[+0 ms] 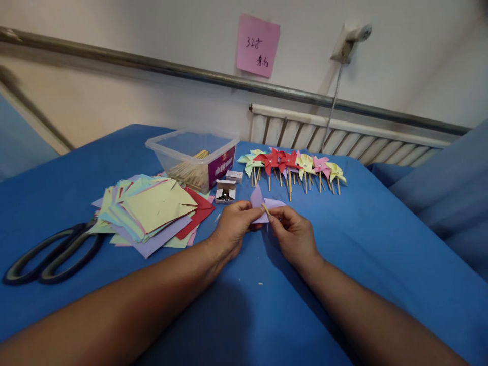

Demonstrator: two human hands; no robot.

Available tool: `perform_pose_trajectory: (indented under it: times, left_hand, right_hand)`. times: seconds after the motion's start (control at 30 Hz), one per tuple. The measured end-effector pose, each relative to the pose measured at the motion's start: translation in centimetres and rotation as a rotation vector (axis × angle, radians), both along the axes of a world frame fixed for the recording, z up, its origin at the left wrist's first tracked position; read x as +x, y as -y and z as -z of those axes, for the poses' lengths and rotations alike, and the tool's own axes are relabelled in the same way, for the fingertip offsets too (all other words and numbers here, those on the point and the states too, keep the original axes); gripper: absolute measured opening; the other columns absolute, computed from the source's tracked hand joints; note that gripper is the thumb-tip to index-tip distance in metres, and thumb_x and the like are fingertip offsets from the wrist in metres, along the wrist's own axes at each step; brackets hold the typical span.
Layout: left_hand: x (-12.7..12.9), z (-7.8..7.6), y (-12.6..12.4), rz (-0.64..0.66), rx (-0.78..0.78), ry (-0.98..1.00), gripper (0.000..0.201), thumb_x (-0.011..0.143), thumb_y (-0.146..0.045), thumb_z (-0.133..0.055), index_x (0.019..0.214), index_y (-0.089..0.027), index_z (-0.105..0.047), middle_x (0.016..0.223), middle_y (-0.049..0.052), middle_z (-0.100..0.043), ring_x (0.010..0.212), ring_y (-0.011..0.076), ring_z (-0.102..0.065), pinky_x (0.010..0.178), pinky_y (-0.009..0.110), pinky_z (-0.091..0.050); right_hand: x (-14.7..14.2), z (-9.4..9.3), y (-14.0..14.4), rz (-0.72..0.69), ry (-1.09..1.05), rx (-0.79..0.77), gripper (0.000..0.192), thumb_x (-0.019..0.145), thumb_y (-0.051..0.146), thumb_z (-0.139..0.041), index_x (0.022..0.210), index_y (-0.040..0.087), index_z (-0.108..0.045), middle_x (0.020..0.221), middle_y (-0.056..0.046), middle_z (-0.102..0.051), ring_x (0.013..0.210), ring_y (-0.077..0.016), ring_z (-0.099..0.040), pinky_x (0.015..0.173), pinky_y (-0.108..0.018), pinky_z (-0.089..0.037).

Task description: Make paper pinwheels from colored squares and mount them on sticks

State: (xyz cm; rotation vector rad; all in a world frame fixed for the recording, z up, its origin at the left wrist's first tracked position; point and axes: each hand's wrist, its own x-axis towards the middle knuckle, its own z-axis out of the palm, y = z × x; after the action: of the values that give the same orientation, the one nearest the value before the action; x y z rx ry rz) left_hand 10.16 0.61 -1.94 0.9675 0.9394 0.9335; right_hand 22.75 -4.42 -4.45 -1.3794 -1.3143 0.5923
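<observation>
My left hand [231, 225] pinches a folded lilac paper pinwheel [260, 202] over the blue cloth. My right hand [294, 232] grips a thin wooden stick [266, 209] pressed against the same paper. Both hands meet at the middle of the table. Behind them lies a row of finished pinwheels [293, 163] in green, red, yellow and pink, each on a stick.
A stack of coloured paper squares [152, 211] lies to the left, with large black scissors [53, 252] beside it. A clear plastic tub [192, 157] holds wooden sticks. Two small boxes [226, 191] sit near it. A pink note [257, 44] hangs on the wall.
</observation>
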Motion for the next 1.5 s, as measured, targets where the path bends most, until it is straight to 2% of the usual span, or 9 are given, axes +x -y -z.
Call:
perform_pose_trajectory:
  times: [0.13, 0.37, 0.8, 0.93, 1.17, 1.27, 1.5]
  left_hand:
    - [-0.1, 0.0, -0.1, -0.003, 0.015, -0.006, 0.024, 0.065, -0.034, -0.074, 0.068, -0.014, -0.061, 0.068, 0.001, -0.059, 0.064, 0.0130, -0.057, 0.062, 0.027, -0.048]
    - [-0.1, 0.4, -0.3, -0.008, 0.053, -0.061, 0.024, 0.067, -0.035, -0.073, 0.072, -0.013, -0.063, 0.073, 0.004, -0.063, 0.066, 0.0144, -0.059, 0.063, 0.029, -0.048]
    - [-0.1, 0.5, -0.3, -0.077, 0.138, -0.126, 0.025, 0.064, -0.035, -0.074, 0.064, -0.015, -0.059, 0.062, -0.001, -0.060, 0.057, 0.0110, -0.054, 0.054, 0.024, -0.041]
    - [-0.1, 0.6, -0.4, -0.091, 0.157, -0.092, 0.023, 0.063, -0.032, -0.075, 0.070, -0.015, -0.061, 0.064, -0.001, -0.061, 0.057, 0.0102, -0.054, 0.055, 0.022, -0.041]
    - [-0.2, 0.5, -0.3, -0.003, 0.123, -0.046, 0.023, 0.064, -0.029, -0.074, 0.078, -0.014, -0.064, 0.075, 0.003, -0.067, 0.067, 0.0142, -0.061, 0.064, 0.027, -0.047]
    - [-0.1, 0.4, -0.2, -0.003, 0.110, -0.052, 0.022, 0.063, -0.026, -0.075, 0.078, -0.014, -0.063, 0.075, 0.004, -0.067, 0.066, 0.0150, -0.061, 0.064, 0.028, -0.048]
    - [-0.4, 0.0, -0.7, 0.030, 0.030, 0.045, 0.024, 0.062, -0.026, -0.077, 0.076, -0.014, -0.062, 0.073, 0.004, -0.066, 0.064, 0.0135, -0.061, 0.063, 0.028, -0.048]
  right_hand:
    - [0.0, -0.1, 0.0, -0.001, 0.023, 0.005, 0.014, 0.082, 0.026, -0.056, 0.088, 0.020, -0.067, 0.075, -0.001, -0.068, 0.061, -0.0130, -0.059, 0.053, -0.022, -0.043]
    - [0.0, -0.2, 0.1, -0.004, 0.008, -0.014, 0.014, 0.081, 0.026, -0.055, 0.086, 0.020, -0.066, 0.072, 0.000, -0.067, 0.059, -0.0123, -0.058, 0.051, -0.021, -0.042]
    - [-0.2, -0.5, 0.3, 0.006, -0.043, -0.066, 0.013, 0.080, 0.030, -0.058, 0.077, 0.019, -0.062, 0.063, 0.002, -0.062, 0.050, -0.0104, -0.052, 0.048, -0.021, -0.039]
    - [-0.2, -0.4, 0.3, 0.019, -0.043, -0.086, 0.013, 0.079, 0.031, -0.059, 0.076, 0.019, -0.061, 0.059, 0.003, -0.059, 0.048, -0.0100, -0.051, 0.047, -0.021, -0.040]
    - [-0.8, -0.6, 0.2, -0.029, -0.309, -0.196, 0.023, 0.075, 0.040, -0.064, 0.076, 0.019, -0.056, 0.050, 0.005, -0.056, 0.040, -0.0098, -0.051, 0.038, -0.019, -0.038]
    - [-1.1, -0.9, 0.2, -0.046, -0.421, -0.223, 0.028, 0.073, 0.043, -0.067, 0.075, 0.018, -0.054, 0.047, 0.006, -0.056, 0.039, -0.0102, -0.052, 0.037, -0.019, -0.039]
    - [-0.5, -1.0, -0.1, -0.057, -0.425, -0.185, 0.030, 0.075, 0.045, -0.065, 0.068, 0.017, -0.055, 0.052, 0.004, -0.056, 0.046, -0.0092, -0.053, 0.046, -0.020, -0.041]
